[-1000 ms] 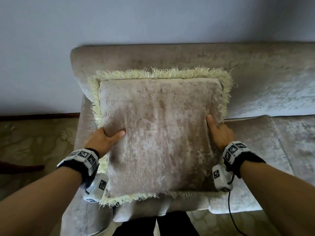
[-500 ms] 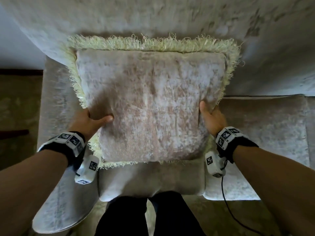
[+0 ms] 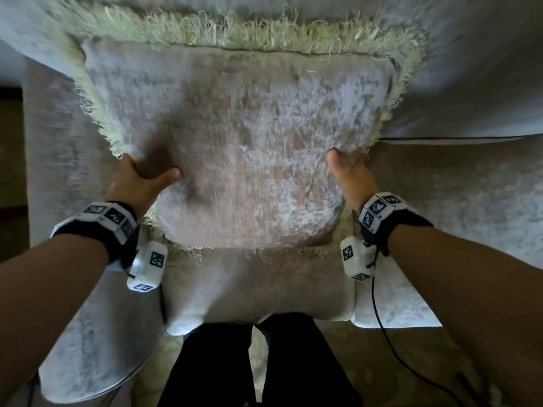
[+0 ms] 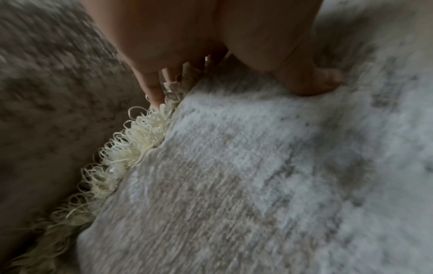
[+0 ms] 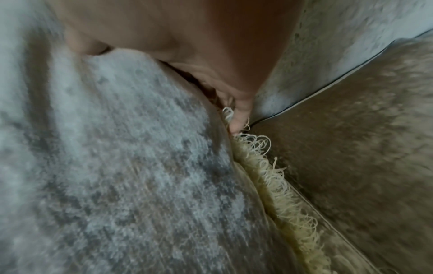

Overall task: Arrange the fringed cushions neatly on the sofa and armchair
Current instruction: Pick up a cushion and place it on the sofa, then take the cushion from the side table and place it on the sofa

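Note:
A square beige velvet cushion with a cream fringe leans against the sofa's backrest, above the seat at the sofa's left end. My left hand grips its lower left edge, thumb on the front and fingers hidden behind. My right hand grips the lower right edge the same way. In the left wrist view the thumb presses the cushion's face beside the fringe. In the right wrist view the fingers wrap behind the fringed edge of the cushion.
The sofa's left armrest runs along the left side and the seat cushions spread to the right. My dark-trousered legs stand against the seat's front edge. A black cable hangs from my right wrist. Patterned carpet lies below.
Both hands have pushed the cushion back and down toward the sofa's backrest, and my head has come closer, so the cushion fills more of the view.

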